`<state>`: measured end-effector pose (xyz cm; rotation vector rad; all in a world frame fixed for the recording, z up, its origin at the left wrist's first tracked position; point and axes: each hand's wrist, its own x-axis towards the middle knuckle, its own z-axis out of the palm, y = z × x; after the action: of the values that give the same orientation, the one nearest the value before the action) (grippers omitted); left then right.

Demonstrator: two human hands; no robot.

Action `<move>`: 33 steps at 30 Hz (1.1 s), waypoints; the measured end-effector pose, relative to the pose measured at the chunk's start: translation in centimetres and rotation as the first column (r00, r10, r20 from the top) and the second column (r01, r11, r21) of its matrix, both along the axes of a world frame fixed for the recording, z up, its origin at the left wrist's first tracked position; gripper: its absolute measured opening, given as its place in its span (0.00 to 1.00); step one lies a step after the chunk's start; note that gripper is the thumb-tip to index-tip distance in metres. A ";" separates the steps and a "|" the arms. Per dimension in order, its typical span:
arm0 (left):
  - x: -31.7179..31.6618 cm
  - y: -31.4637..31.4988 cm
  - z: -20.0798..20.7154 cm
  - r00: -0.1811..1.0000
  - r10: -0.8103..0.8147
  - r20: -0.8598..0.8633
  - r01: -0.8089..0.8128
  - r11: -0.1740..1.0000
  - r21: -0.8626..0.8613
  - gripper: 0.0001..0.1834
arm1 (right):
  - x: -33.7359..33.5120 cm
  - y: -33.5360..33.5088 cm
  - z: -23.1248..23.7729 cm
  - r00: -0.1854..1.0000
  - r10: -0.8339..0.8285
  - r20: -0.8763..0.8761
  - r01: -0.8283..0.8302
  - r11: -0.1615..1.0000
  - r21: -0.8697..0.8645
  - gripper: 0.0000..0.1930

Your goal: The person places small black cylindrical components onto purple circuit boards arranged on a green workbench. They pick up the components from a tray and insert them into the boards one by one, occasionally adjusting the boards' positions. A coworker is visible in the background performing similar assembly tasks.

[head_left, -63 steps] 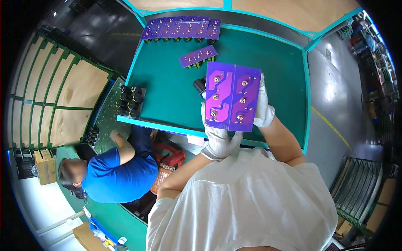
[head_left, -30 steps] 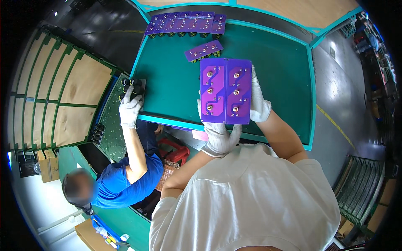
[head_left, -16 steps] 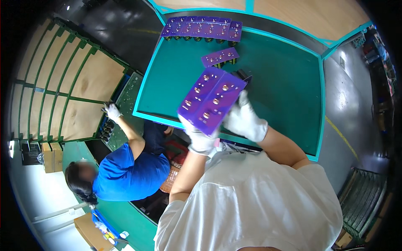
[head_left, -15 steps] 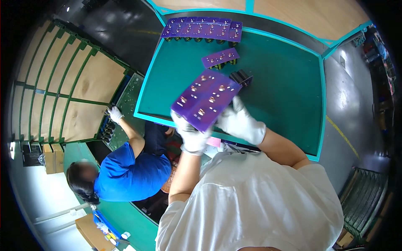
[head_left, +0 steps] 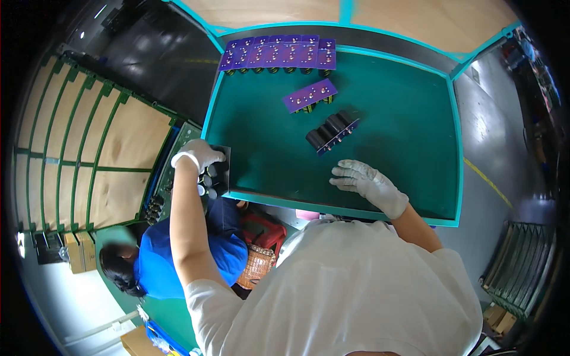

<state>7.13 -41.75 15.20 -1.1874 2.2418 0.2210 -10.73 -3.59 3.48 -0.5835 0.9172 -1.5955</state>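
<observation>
My left hand, in a white glove, is at the left rim of the green worktable. Its fingers close on a circuit board with several dark cylindrical capacitors, turned so that its purple face is hidden. My gloved right hand hovers over the near right part of the table, fingers stretched out and holding nothing. Beyond it a board with black capacitors lies tipped on its side. Farther back sits a small purple board, face up on its components.
A row of purple boards lines the far left edge. At my left sits a person in a blue shirt, beside a slatted wooden rack. A woven basket is below the table's near edge. Stacked frames stand at right.
Both hands held the purple board over the table; the right has let go and moved right. My left hand has carried the board to the left edge and turned it.
</observation>
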 end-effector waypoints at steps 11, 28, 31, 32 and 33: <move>-9.1 3.7 -5.5 0.826 -0.332 -0.456 0.145 0.906 -0.397 0.31 | -4.1 1.2 -2.4 0.571 -0.453 -0.684 0.676 0.733 0.078 0.30; -16.3 5.3 -19.2 0.555 -0.438 -0.707 0.272 0.899 -0.343 0.26 | -11.2 -10.5 -1.2 0.136 0.096 -0.986 0.377 0.915 0.141 0.35; -14.1 5.4 -19.9 0.542 -0.437 -0.718 0.257 0.900 -0.353 0.23 | -11.7 -12.0 1.7 0.801 0.045 -0.596 0.327 0.801 0.501 0.25; -13.5 5.2 -20.2 0.522 -0.438 -0.732 0.261 0.899 -0.352 0.23 | -12.6 -12.2 1.6 0.820 0.057 -0.569 0.312 0.789 0.529 0.24; -12.8 5.0 -20.7 0.502 -0.439 -0.745 0.265 0.898 -0.351 0.23 | -13.3 -12.7 1.7 0.816 0.097 -0.570 0.283 0.793 0.539 0.24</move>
<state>-5.70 -36.73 -5.45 -0.7065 3.3498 0.4695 -24.00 -16.24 5.23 -0.5607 1.8636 -1.0976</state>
